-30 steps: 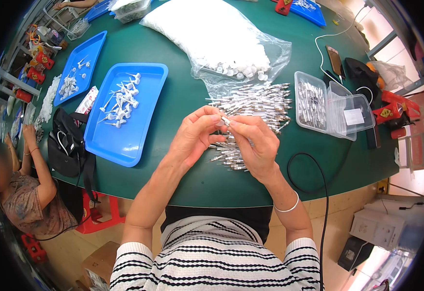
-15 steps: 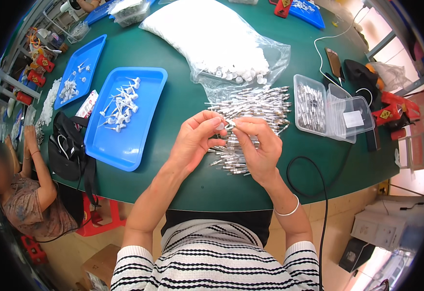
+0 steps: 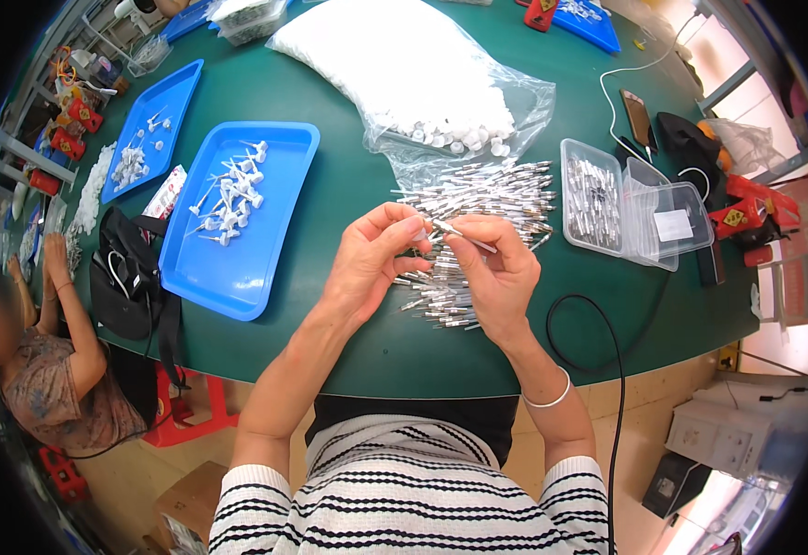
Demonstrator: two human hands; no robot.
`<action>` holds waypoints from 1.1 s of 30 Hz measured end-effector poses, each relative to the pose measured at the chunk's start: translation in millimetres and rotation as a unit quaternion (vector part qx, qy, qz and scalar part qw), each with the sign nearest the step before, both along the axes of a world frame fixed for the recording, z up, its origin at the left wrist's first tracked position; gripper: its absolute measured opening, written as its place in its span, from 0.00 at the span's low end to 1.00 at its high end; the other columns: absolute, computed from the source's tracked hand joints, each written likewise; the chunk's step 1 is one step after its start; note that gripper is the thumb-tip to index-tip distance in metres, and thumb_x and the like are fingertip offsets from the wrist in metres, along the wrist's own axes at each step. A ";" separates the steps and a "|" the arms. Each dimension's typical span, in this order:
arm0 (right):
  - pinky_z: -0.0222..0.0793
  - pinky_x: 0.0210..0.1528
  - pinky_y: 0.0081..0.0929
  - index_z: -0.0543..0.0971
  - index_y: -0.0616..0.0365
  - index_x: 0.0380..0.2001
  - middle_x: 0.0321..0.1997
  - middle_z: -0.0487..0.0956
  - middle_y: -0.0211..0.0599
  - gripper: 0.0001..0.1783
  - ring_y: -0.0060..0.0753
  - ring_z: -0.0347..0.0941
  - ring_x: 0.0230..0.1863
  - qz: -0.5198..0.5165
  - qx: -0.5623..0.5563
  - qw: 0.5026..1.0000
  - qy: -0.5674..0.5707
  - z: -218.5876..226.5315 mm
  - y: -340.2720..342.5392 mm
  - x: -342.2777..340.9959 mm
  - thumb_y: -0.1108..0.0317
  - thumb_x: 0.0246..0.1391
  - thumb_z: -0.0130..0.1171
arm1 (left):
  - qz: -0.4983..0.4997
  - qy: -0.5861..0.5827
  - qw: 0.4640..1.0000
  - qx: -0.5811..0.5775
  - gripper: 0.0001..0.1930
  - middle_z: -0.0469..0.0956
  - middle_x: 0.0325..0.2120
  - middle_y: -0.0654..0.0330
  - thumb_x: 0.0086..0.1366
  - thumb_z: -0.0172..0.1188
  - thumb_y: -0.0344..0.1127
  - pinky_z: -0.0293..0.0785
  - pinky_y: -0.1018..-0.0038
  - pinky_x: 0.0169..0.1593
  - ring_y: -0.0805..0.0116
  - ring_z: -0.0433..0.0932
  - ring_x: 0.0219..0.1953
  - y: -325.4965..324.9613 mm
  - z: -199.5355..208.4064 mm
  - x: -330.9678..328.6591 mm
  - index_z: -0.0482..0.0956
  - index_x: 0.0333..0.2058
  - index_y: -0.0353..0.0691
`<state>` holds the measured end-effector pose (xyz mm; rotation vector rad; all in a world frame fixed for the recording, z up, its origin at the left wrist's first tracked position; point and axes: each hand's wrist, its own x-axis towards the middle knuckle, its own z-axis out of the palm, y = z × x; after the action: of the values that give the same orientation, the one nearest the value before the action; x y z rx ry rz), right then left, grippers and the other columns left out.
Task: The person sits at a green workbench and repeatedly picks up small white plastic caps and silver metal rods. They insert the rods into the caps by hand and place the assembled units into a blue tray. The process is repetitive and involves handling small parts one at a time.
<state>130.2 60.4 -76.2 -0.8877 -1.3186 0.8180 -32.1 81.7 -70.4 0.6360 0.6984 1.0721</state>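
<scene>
left hand (image 3: 371,254) pinched on small white cap (image 3: 419,235); right hand (image 3: 498,270) pinched on slim rod (image 3: 444,227), both pieces close together between hands. rod pile (image 3: 515,196) beyond right hand — blue tray (image 3: 248,264) left of left hand. likely fitting step — calls for steady alignment.

We note a white knit top (image 3: 404,495) — black wavy stripes, sleeves (image 3: 254,504) ending near elbows, pale bangle (image 3: 552,402) at the right wrist (image 3: 540,381).

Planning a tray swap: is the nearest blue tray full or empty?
Partly filled: the tray holds white parts, with bare blue around them.
</scene>
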 end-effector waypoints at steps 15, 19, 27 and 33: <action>0.72 0.38 0.20 0.78 0.63 0.33 0.35 0.81 0.39 0.07 0.26 0.77 0.35 -0.025 0.063 0.997 -0.046 -3.0 3.4 -0.8 0.82 0.49 0.62 | -0.023 -0.057 0.997 -0.037 0.04 0.78 0.32 0.61 0.63 0.59 0.31 0.81 0.76 0.37 0.76 0.78 0.32 2.0 -5.0 -2.0 0.75 0.35 0.38; 0.72 0.37 0.21 0.78 0.63 0.32 0.35 0.81 0.39 0.07 0.26 0.77 0.34 -0.032 0.073 0.995 -0.066 -2.0 3.2 -1.0 0.82 0.48 0.62 | -0.025 -0.071 0.996 -0.043 0.04 0.79 0.32 0.61 0.63 0.59 0.31 0.81 0.76 0.38 0.76 0.78 0.32 2.3 -8.3 -2.8 0.76 0.36 0.39; 0.72 0.38 0.21 0.78 0.63 0.32 0.35 0.81 0.39 0.07 0.26 0.78 0.35 -0.039 0.059 0.995 -0.064 -1.4 2.5 -1.5 0.81 0.48 0.62 | -0.009 -0.066 0.996 -0.054 0.04 0.78 0.31 0.59 0.64 0.59 0.31 0.81 0.78 0.35 0.74 0.77 0.32 1.2 -5.3 0.1 0.75 0.34 0.39; 0.73 0.40 0.21 0.78 0.63 0.33 0.36 0.81 0.39 0.06 0.25 0.77 0.37 -0.033 0.023 0.999 -0.023 -0.2 0.7 -2.7 0.81 0.50 0.61 | -0.018 -0.070 0.996 -0.046 0.04 0.78 0.32 0.61 0.63 0.59 0.31 0.81 0.77 0.37 0.76 0.78 0.31 0.2 -7.1 -0.2 0.75 0.35 0.39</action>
<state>127.4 61.1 -76.4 -0.9128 -1.3359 0.7172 -32.4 81.9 -77.4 0.4881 0.6076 1.0349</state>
